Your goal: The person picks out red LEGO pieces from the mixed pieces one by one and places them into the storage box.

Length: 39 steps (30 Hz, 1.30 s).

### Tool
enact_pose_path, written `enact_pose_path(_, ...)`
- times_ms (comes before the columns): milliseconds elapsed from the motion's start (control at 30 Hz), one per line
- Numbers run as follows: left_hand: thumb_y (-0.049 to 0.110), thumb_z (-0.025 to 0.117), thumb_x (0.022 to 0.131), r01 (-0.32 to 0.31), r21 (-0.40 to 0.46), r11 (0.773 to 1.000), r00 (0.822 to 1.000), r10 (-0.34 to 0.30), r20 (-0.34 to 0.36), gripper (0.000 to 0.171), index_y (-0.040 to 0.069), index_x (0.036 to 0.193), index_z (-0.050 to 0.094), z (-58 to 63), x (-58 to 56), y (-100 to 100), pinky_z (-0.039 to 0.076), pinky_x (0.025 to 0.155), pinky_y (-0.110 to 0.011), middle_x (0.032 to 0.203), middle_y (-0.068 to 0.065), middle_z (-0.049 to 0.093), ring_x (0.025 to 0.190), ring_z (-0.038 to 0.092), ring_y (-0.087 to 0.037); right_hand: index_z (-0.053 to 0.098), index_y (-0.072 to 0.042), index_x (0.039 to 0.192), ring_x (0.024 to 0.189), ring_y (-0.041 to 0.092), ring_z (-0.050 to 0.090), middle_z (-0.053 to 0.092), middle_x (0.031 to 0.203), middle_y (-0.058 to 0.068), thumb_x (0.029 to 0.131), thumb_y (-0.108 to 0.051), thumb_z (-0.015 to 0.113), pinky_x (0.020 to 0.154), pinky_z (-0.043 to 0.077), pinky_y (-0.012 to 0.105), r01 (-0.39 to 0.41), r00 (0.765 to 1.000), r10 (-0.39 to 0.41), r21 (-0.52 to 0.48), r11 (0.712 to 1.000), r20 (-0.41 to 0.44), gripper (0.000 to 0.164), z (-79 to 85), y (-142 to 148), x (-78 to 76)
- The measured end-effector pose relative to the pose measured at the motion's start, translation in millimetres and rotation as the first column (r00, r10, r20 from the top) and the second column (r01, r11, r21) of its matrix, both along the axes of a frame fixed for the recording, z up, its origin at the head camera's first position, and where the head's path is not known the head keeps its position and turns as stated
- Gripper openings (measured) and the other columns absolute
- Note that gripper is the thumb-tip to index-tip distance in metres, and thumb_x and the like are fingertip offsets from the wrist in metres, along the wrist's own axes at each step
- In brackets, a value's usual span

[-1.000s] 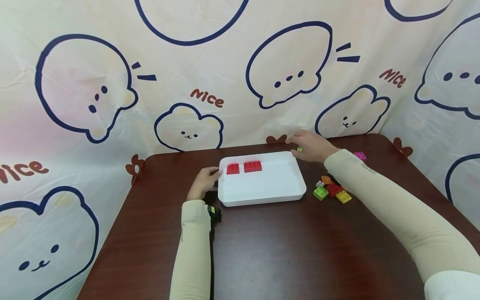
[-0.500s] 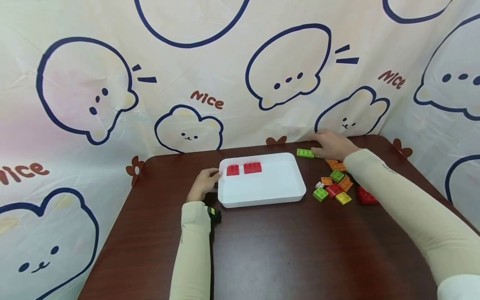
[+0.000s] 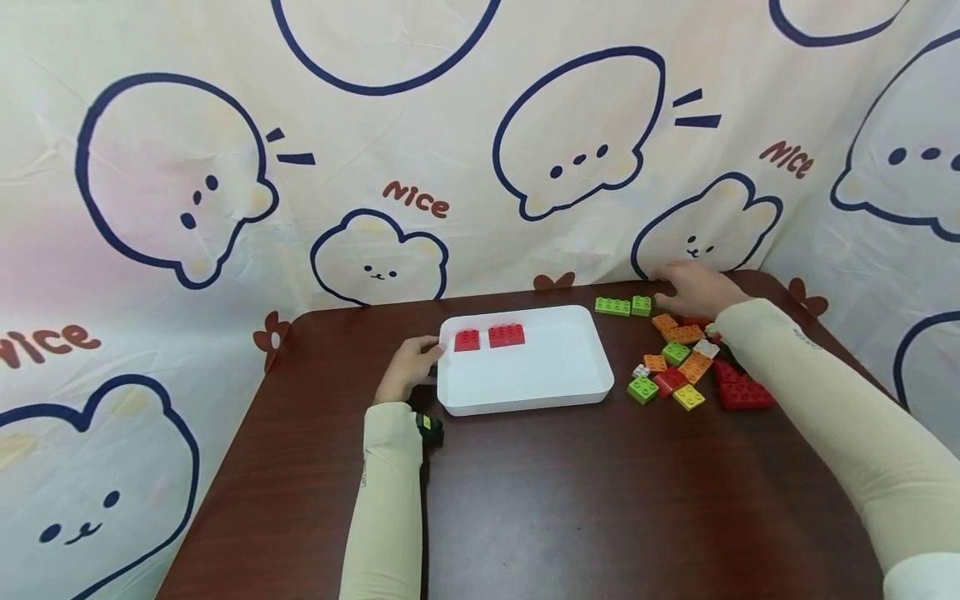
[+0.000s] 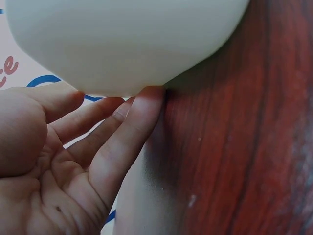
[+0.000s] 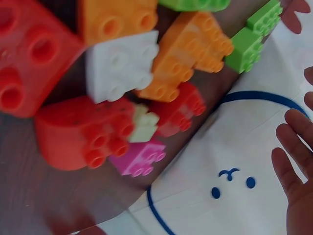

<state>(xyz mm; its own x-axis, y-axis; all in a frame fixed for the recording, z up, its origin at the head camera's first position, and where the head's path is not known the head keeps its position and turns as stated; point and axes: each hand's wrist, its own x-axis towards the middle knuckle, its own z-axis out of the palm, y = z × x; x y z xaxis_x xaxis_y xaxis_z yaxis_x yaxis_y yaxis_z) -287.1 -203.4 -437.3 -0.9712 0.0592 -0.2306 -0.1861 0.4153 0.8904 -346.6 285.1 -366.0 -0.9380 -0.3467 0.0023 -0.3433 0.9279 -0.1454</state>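
Observation:
My left hand (image 3: 408, 367) touches the left end of the white tray (image 3: 525, 406). In the left wrist view its fingertips meet the tray's outer wall (image 4: 132, 44), palm exposed. Two red toy building bricks, a smaller (image 3: 467, 340) and a longer one (image 3: 506, 335), lie in the tray's back left part. My right hand (image 3: 697, 290) is at the table's back edge, just right of a small green brick (image 3: 641, 306) and a longer green brick (image 3: 612, 307). The right wrist view shows its fingers (image 5: 293, 132) loosely extended, holding nothing.
Right of the tray lies a loose pile with orange bricks (image 3: 696, 367), a yellow brick (image 3: 688, 397) and larger red pieces (image 3: 742, 392). A pink brick (image 5: 139, 156) shows in the right wrist view. A patterned cloth (image 3: 480, 150) hangs behind the table (image 3: 570, 500).
My right hand has moved right along the back edge from behind the tray's corner, uncovering the two green bricks and more of the pile. My left hand has stayed at the tray.

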Motion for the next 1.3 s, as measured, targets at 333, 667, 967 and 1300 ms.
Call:
enact_pose_path(333,0.024,0.052,0.108,-0.004,-0.011,1.000,1.000,0.004,0.004,0.048,-0.001,0.149,0.046,-1.3,0.0,-1.1,0.058,0.090,-0.047,0.141,-0.021,0.053,0.119,0.060,-0.036,0.061,0.002,0.131,0.112,0.042,0.055,0.059,0.127,0.027,0.093,-0.019,0.071,0.096,0.048,0.064,0.029,0.999,-0.030,0.006,1.000,0.018,0.044,-11.2,20.1,-1.5)
enact_pose_path(667,0.024,0.053,0.108,-0.001,-0.013,1.000,1.000,0.001,0.006,0.049,-0.001,0.149,0.045,-4.4,0.1,-0.1,0.058,0.090,-0.047,0.142,-0.022,0.053,0.120,0.059,-0.036,0.057,0.006,0.135,0.110,0.046,0.060,0.059,0.128,0.032,0.093,-0.027,0.073,0.094,0.049,0.066,0.122,0.978,-0.128,0.046,0.991,0.164,0.056,-25.2,38.3,-2.3)
enact_pose_path(967,0.024,0.053,0.108,-0.008,-0.004,1.000,1.000,0.008,0.004,0.048,-0.001,0.148,0.046,-2.0,-0.4,-0.3,0.058,0.090,-0.047,0.141,-0.021,0.053,0.118,0.060,-0.035,0.057,0.006,0.135,0.114,0.048,0.057,0.057,0.131,0.034,0.093,-0.027,0.072,0.096,0.047,0.066,0.119,0.975,-0.130,0.072,0.990,0.179,0.055,-28.7,41.3,-1.3)
enact_pose_path(1300,0.022,0.052,0.108,-0.009,0.017,1.000,1.000,0.010,-0.013,0.047,-0.002,0.148,0.047,0.0,0.8,1.4,0.059,0.088,-0.047,0.140,-0.023,0.054,0.116,0.063,-0.035,0.058,0.007,0.133,0.102,0.039,0.058,0.058,0.127,0.033,0.094,-0.027,0.070,0.093,0.050,0.063,0.107,0.962,-0.128,0.100,0.989,0.239,0.053,-30.2,41.2,-0.1)
